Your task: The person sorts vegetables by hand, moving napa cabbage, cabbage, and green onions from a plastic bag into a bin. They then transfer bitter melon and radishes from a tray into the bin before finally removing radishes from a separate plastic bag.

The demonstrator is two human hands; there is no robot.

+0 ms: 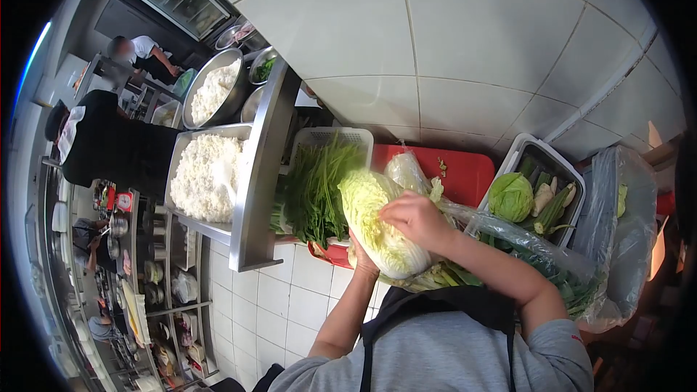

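Observation:
A large pale green and white napa cabbage is held up in front of my chest, tilted. My left hand supports it from the lower left side, its fingers mostly hidden behind the head. My right hand lies over the cabbage with its fingers bent and pressed together against the outer leaves; whether a leaf is pinched between them is hard to make out. Behind the cabbage is another wrapped pale vegetable, resting on a red cutting board.
A white basket of leafy greens stands left of the board. To the right are a bin with a round cabbage and a plastic bag. A metal counter carries trays of rice-like white food. Several people work beyond.

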